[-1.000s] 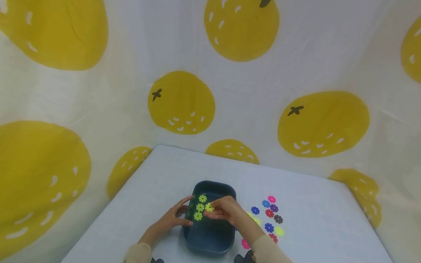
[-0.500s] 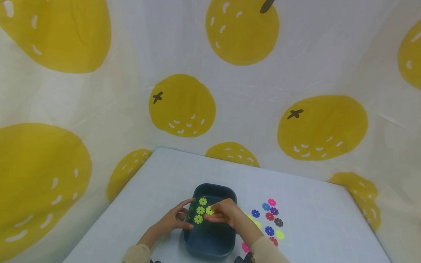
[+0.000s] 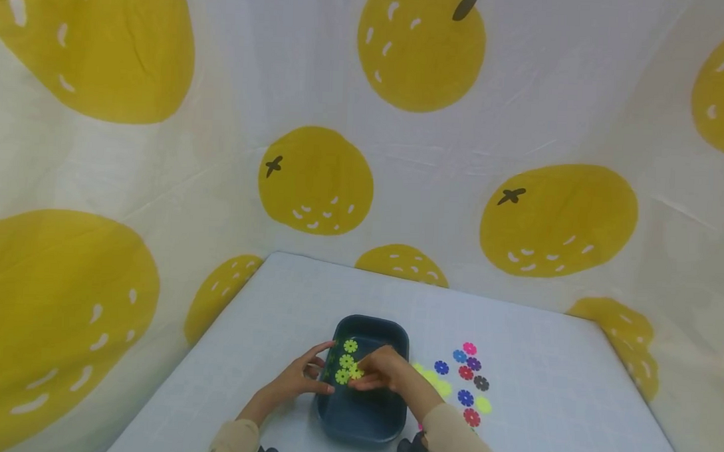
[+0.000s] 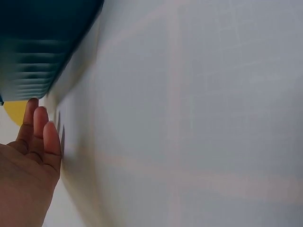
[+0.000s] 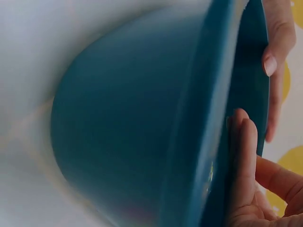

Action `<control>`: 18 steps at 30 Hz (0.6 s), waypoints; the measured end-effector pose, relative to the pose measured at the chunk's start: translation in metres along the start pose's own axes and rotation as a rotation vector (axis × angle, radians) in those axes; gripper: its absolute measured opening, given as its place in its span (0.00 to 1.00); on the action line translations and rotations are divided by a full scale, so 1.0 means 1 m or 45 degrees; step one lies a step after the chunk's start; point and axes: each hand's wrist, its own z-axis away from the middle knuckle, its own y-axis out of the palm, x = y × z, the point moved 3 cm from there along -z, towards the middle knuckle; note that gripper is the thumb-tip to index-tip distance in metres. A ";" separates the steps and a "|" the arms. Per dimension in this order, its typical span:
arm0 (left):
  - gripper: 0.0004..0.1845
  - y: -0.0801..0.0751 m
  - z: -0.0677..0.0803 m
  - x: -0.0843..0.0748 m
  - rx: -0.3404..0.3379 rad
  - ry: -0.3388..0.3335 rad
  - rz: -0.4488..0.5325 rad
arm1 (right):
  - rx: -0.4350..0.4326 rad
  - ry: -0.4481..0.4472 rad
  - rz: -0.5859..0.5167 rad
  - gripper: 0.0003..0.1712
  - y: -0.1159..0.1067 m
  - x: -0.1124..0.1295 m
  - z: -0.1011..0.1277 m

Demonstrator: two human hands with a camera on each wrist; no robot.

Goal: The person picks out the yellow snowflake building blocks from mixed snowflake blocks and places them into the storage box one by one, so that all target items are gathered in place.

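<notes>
A dark blue plastic tub (image 3: 362, 431) stands on the white table. My left hand (image 3: 297, 377) holds its left rim, thumb over the edge; in the left wrist view three fingers (image 4: 40, 127) reach up to the ribbed outer wall. Three yellow-green flower-shaped discs (image 3: 346, 362) form a line along the tub's left inside. My right hand (image 3: 383, 370), reaching over the right rim, pinches another yellow flower-shaped disc (image 3: 355, 371) that overlaps the line's lower end. In the right wrist view the tub wall (image 5: 128, 123) fills the middle, and the pinched disc is hidden.
Right of the tub lie loose flower discs: a yellow cluster (image 3: 440, 383) partly behind the right forearm, a pink disc (image 3: 469, 348), a black disc (image 3: 481, 383), a red disc (image 3: 472, 417) and several others. A fruit-print curtain (image 3: 423, 188) hangs behind the table.
My right hand has moved slightly downward and left with its yellow disc, which now meets the line of discs. The left hand keeps its place on the rim.
</notes>
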 end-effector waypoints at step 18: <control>0.47 -0.001 0.002 -0.002 0.006 -0.021 0.022 | -0.002 0.115 0.262 0.09 0.022 0.011 -0.014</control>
